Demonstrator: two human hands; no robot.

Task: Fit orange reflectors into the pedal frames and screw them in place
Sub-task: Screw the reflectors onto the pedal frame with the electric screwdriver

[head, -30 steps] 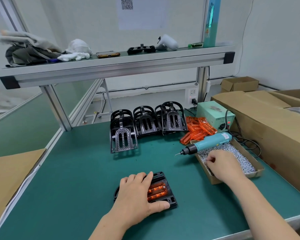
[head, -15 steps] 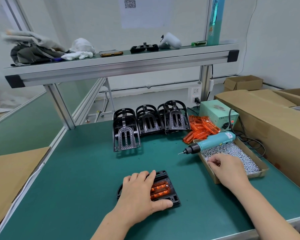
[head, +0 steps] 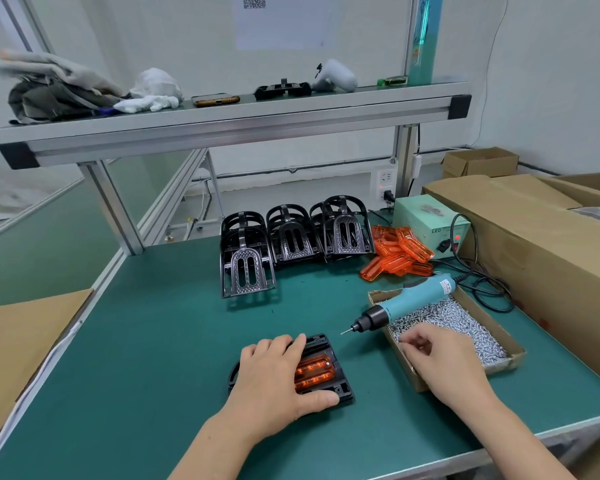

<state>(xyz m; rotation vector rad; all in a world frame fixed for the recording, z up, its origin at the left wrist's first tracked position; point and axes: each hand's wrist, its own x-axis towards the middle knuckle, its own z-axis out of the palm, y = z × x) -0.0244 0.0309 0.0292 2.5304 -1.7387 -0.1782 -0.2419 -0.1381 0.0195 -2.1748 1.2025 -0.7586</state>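
Bare green mat [head: 146, 341] is stretching across the bench's left half, leaving an open lane in front of the stacked black pedal frames [head: 291, 237]. To the right, the electric screwdriver [head: 409, 303] is lying over the screw box [head: 499, 367] corner, its bit jutting toward the gap between the left hand [head: 274, 379] and right hand [head: 440, 362], while a long carton [head: 541, 244] is walling off the right.

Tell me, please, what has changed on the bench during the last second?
Nothing has clearly moved; only the view shifts slightly. The right hand stays over the near end of the screw box, fingers curled among the screws; whether it pinches one cannot be told. The left hand still presses the pedal frame with its orange reflector. The electric screwdriver lies untouched.
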